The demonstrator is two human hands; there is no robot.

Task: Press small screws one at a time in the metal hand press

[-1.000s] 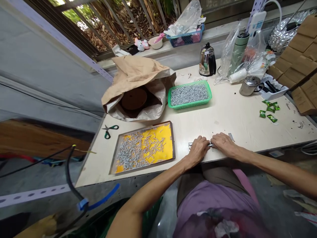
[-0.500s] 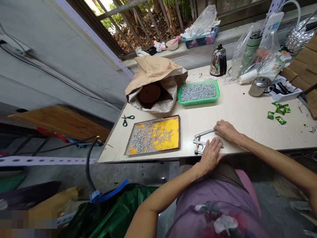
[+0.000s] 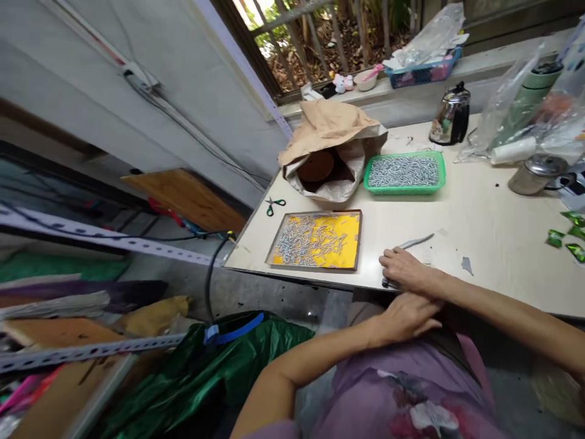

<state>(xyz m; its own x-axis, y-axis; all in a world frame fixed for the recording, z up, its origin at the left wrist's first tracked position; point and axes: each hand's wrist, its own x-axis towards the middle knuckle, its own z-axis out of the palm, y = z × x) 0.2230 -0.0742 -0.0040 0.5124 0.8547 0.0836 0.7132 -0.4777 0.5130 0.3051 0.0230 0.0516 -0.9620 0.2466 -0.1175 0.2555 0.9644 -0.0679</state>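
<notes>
My right hand (image 3: pixel 403 272) lies palm down at the near edge of the pale table (image 3: pixel 484 219), its fingers curled over the head of a metal hand tool (image 3: pixel 414 242). The tool's thin handle sticks out beyond the hand toward the table's middle. My left hand (image 3: pixel 406 317) is below the table edge, flat against my lap, and holds nothing I can see. Left of my right hand sits a framed yellow tray (image 3: pixel 359 239) scattered with several small silver metal pieces.
A green basket (image 3: pixel 403 190) full of silver pieces and an open brown paper bag (image 3: pixel 329 128) stand at the back. Scissors (image 3: pixel 274 204) lie at the left corner. A kettle (image 3: pixel 450 116), a steel cup (image 3: pixel 532 174), plastic bags and green wrappers (image 3: pixel 567 235) fill the right side.
My left hand has slid off the table down to my lap. My right hand has moved onto the tool's head at the table edge. The view has swung to the left.
</notes>
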